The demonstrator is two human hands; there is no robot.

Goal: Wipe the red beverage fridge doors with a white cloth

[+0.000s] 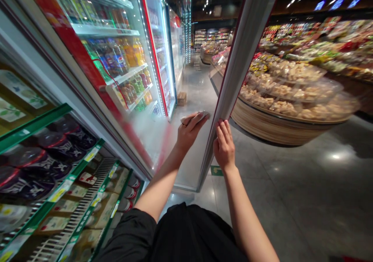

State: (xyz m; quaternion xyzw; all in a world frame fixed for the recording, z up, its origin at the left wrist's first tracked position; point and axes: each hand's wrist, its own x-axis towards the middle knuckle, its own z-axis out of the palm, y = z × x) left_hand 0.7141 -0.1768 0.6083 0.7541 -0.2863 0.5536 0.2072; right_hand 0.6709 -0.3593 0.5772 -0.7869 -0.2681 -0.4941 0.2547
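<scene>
An opened glass cooler door (pixel 186 165) stands in front of me, fogged over its lower left part. My left hand (pixel 188 131) presses a pale folded cloth (pixel 201 115) to the glass, near the frame side. A ring shows on one of its fingers. My right hand (pixel 225 145) rests with its fingers closed around the outer edge of the grey metal door frame (pixel 230 75), at about the same height. The far side of the frame, where the thumb grips, is partly hidden.
To my left, cooler shelves (pixel 70 184) with green price rails hold bottles and cartons. Through the glass stands a drinks fridge (pixel 116 56) with soda bottles. A round wood-sided display (pixel 271 126) of bagged goods stands at right. A cardboard box (pixel 182 98) sits on the floor.
</scene>
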